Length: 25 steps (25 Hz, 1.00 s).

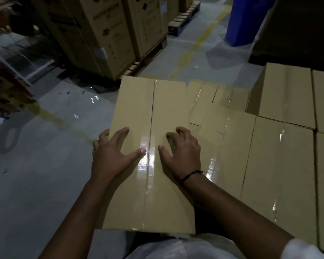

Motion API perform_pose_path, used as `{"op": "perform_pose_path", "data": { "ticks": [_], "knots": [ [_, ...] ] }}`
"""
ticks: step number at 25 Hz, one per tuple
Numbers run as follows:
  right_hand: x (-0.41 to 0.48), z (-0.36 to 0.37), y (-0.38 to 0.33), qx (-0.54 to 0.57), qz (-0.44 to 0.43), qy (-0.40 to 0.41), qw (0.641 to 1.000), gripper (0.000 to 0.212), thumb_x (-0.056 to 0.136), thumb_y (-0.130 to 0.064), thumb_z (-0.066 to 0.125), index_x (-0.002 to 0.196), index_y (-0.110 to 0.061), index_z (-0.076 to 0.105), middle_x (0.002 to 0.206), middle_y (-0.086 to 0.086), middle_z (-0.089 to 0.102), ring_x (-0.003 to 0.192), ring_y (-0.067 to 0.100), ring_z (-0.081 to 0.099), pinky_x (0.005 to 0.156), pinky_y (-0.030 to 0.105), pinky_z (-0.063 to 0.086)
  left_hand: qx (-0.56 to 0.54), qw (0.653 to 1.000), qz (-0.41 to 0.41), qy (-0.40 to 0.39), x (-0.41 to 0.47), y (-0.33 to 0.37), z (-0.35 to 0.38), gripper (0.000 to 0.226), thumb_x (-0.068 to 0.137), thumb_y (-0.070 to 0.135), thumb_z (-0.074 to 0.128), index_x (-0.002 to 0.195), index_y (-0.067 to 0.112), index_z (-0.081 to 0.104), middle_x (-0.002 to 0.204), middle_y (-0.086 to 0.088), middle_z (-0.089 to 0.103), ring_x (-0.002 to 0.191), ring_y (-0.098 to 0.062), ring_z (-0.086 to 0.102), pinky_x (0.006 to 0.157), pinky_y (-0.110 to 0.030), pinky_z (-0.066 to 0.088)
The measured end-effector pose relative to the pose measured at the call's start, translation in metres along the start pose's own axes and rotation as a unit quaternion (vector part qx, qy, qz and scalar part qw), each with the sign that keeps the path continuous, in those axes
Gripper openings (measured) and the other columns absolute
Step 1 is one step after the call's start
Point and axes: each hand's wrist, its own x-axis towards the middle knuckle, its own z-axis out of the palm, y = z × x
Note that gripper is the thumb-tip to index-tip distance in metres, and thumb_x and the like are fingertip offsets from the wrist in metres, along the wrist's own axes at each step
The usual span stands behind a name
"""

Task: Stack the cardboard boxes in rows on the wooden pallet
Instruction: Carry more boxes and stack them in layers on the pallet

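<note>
A taped cardboard box (157, 113) lies in front of me, its clear-taped seam running away from me. My left hand (112, 154) rests flat on its top near the left edge, fingers spread. Right of the seam, my right hand (180, 150) presses on the top with its fingertips bent. To the right, several more taped boxes (269, 165) lie in rows side by side, and a higher box (286, 94) sits at the back right. The boxes hide the wooden pallet.
Tall printed cartons (105, 34) stand on a pallet at the back left. A blue bin (245, 19) stands at the back right, next to a dark stack. Grey floor (36, 174) with a yellow line lies to the left.
</note>
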Motion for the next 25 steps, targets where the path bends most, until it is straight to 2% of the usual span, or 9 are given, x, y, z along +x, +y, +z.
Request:
{"op": "perform_pose_path", "data": {
  "ticks": [4, 9, 13, 17, 22, 25],
  "knots": [
    [0.063, 0.045, 0.0, -0.027, 0.062, 0.015, 0.998, 0.05, 0.087, -0.058, 0.056, 0.129, -0.031, 0.06, 0.145, -0.004, 0.04, 0.127, 0.026, 0.044, 0.104, 0.044, 0.037, -0.01, 0.997, 0.044, -0.055, 0.095, -0.017, 0.024, 0.088, 0.067, 0.075, 0.074, 0.145, 0.047, 0.043, 0.158, -0.004, 0.025, 0.143, -0.033, 0.023, 0.108, -0.053, 0.037],
    [0.122, 0.091, 0.006, -0.005, 0.197, 0.011, 0.98, 0.053, 0.084, -0.058, 0.064, 0.127, -0.028, 0.063, 0.142, -0.003, 0.043, 0.12, 0.024, 0.052, 0.1, 0.038, 0.044, -0.005, 0.981, 0.093, -0.17, 0.2, -0.029, 0.059, 0.089, 0.065, 0.079, 0.072, 0.144, 0.048, 0.044, 0.157, -0.006, 0.024, 0.142, -0.036, 0.025, 0.112, -0.051, 0.034],
    [0.147, 0.114, 0.031, 0.013, 0.28, 0.032, 0.959, 0.053, 0.08, -0.058, 0.069, 0.124, -0.028, 0.064, 0.14, -0.003, 0.043, 0.117, 0.023, 0.055, 0.098, 0.044, 0.051, 0.009, 0.959, 0.15, -0.242, 0.257, -0.03, 0.101, 0.088, 0.07, 0.072, 0.074, 0.147, 0.044, 0.043, 0.157, -0.006, 0.022, 0.14, -0.037, 0.026, 0.111, -0.049, 0.036],
    [0.161, 0.125, 0.057, 0.014, 0.344, 0.018, 0.939, 0.054, 0.079, -0.056, 0.071, 0.125, -0.029, 0.064, 0.146, -0.003, 0.041, 0.119, 0.028, 0.055, 0.097, 0.045, 0.05, 0.021, 0.933, 0.167, -0.318, 0.28, -0.036, 0.141, 0.09, 0.077, 0.062, 0.076, 0.154, 0.039, 0.034, 0.162, -0.008, 0.017, 0.144, -0.04, 0.024, 0.112, -0.051, 0.035],
    [0.179, 0.127, 0.095, -0.008, 0.375, -0.03, 0.927, 0.06, 0.079, -0.058, 0.071, 0.131, -0.029, 0.061, 0.15, -0.004, 0.037, 0.122, 0.03, 0.054, 0.1, 0.045, 0.047, 0.044, 0.906, 0.162, -0.389, 0.286, -0.042, 0.184, 0.093, 0.085, 0.05, 0.075, 0.159, 0.035, 0.022, 0.167, -0.011, 0.008, 0.148, -0.041, 0.021, 0.115, -0.051, 0.032],
    [0.183, 0.132, 0.114, -0.012, 0.375, -0.059, 0.925, 0.062, 0.081, -0.058, 0.071, 0.131, -0.024, 0.061, 0.152, -0.004, 0.035, 0.125, 0.031, 0.052, 0.101, 0.045, 0.047, 0.059, 0.896, 0.169, -0.407, 0.292, -0.042, 0.203, 0.09, 0.089, 0.04, 0.073, 0.16, 0.033, 0.018, 0.168, -0.011, 0.004, 0.149, -0.042, 0.019, 0.116, -0.049, 0.029]
  ]
}}
